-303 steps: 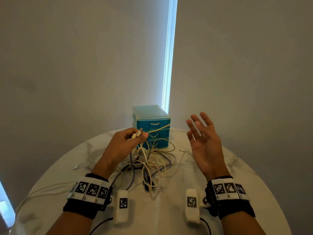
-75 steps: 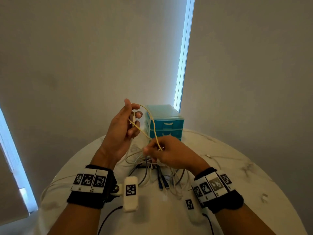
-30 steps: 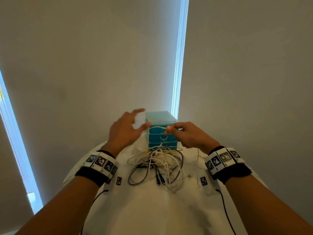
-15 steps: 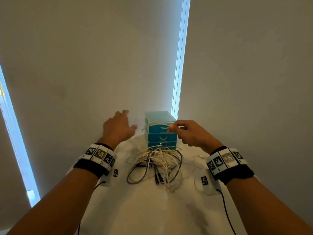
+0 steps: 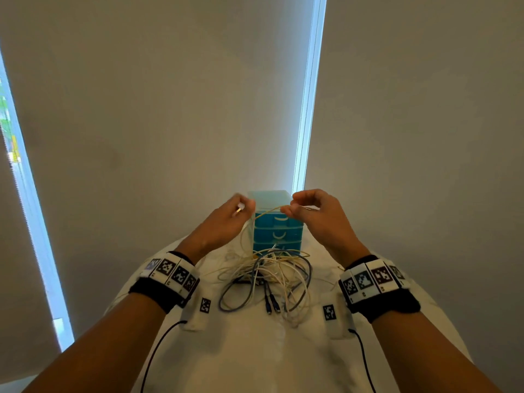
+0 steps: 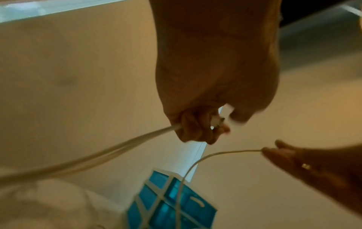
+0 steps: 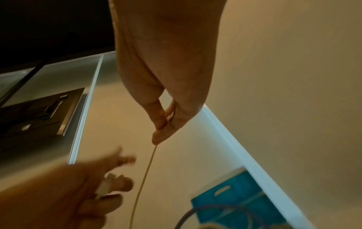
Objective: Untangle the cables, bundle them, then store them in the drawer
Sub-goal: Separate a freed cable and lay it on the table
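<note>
the round white table (image 5: 255,358), faintly veined like marble, is filling the near scene, its curved edge falling away left and right, with bare top showing near the person. at its far edge, against pale roller blinds (image 5: 170,109), a small boxy drawer unit (image 5: 276,231) in translucent blue plastic is standing with three drawers stacked, all looking closed, each with a pale curved handle; what is inside them cannot be told. just in front of it a loose tangle (image 5: 266,279) of thin round cables is lying in overlapping loops, cream ones mixed with grey-blue ones, two dark plugs pointing near.

both hands are hovering above the tangle, in front of the unit's top, close but apart. the left hand (image 5: 226,222) is curling its fingers around a cream cable (image 6: 94,156) whose white plug end is poking out by the fingertips, the cord trailing away left and down. the right hand (image 5: 314,214) is pinching a thin cream strand (image 5: 269,211) between thumb and fingertips; it is arching left from the pinch, then dropping toward the tangle. whether both strands are one cable cannot be told. banded wrist straps (image 5: 170,275) with black-and-white square markers are sitting on both wrists.
</note>
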### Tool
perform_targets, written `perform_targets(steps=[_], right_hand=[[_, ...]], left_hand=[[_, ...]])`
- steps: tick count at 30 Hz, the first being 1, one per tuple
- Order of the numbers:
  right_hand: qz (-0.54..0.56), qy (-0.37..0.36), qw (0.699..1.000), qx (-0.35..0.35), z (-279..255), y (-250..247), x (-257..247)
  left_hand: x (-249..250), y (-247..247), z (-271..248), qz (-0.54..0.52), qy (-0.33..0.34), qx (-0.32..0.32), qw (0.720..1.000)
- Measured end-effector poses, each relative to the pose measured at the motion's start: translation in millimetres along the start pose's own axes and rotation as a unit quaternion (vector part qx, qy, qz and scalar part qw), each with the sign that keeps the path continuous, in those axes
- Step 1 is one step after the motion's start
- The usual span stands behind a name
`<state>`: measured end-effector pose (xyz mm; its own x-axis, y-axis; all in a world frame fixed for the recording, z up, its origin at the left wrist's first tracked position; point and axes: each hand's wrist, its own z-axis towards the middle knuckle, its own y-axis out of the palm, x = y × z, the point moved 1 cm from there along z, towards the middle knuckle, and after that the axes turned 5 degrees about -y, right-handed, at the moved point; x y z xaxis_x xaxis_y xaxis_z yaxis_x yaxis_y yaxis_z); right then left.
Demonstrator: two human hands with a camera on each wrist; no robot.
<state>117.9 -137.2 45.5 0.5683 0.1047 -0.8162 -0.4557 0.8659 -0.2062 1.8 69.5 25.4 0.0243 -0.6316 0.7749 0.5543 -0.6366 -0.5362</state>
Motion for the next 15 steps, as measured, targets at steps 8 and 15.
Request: perform_targets(steps=[8,15], right_hand=[[-0.027,-0.051,0.994,-0.093,-15.5,43.1,5.7],[-0.112,-0.104,0.979,-0.135,-19.2,45.8,-8.5]], left_hand=[[21.5,-10.9,-19.4,-0.377,-0.064,-0.109,0.917],[28.8,-8.7,-22.7,-0.271,-0.048,-0.064,0.959]])
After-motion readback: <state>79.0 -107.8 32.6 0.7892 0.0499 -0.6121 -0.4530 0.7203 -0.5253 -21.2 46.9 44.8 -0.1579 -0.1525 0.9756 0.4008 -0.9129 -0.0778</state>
